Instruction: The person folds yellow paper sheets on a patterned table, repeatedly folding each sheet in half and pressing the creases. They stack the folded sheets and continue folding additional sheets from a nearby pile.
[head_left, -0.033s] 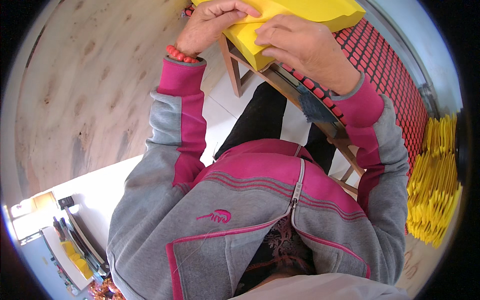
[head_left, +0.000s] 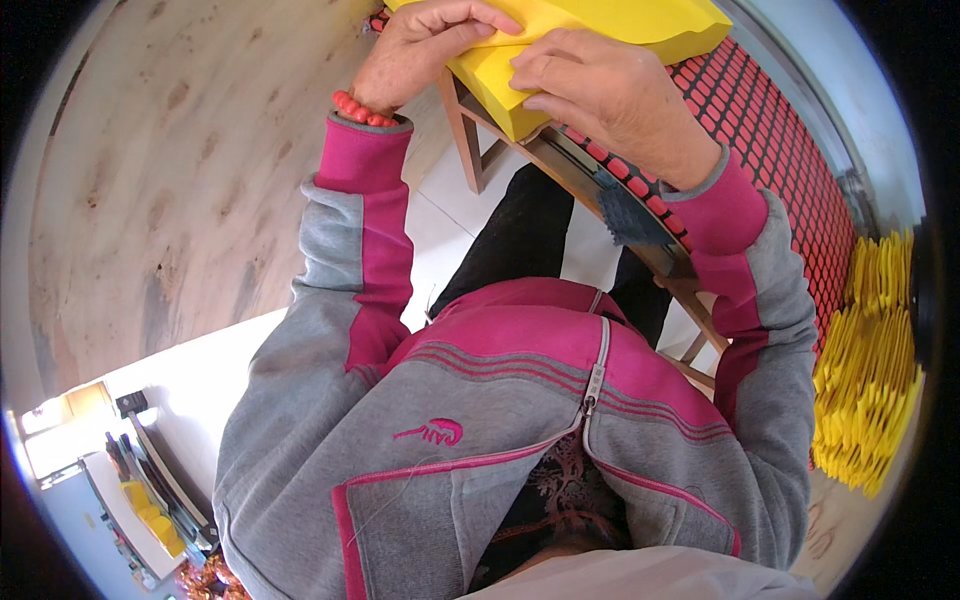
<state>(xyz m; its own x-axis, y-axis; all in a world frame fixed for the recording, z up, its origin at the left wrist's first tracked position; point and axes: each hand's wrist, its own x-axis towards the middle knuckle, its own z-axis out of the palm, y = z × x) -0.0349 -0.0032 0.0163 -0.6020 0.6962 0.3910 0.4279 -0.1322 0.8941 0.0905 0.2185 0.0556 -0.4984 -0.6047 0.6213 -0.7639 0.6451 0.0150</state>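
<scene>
At the top of the head view, a smooth yellow sheet (head_left: pixel 560 12) lies over a yellow block or stack (head_left: pixel 500 95) at the table's near corner. Whether these are paper or thin foam I cannot tell. My left hand (head_left: pixel 420 50), with a red bead bracelet at the wrist, pinches the sheet's near edge between thumb and fingers. Close beside it on the right, my right hand (head_left: pixel 625 100) has its fingers curled onto the same edge. Its fingertips press against the yellow material and partly hide it. The far side of the sheet is cut off by the frame.
A red-and-black patterned cover (head_left: pixel 770 140) lies on the wooden-framed table. A blue cloth scrap (head_left: pixel 630 212) hangs at its near edge. Many thin yellow folded pieces (head_left: pixel 870 370) are piled at the far right. A pale wooden board (head_left: pixel 180 180) fills the left side.
</scene>
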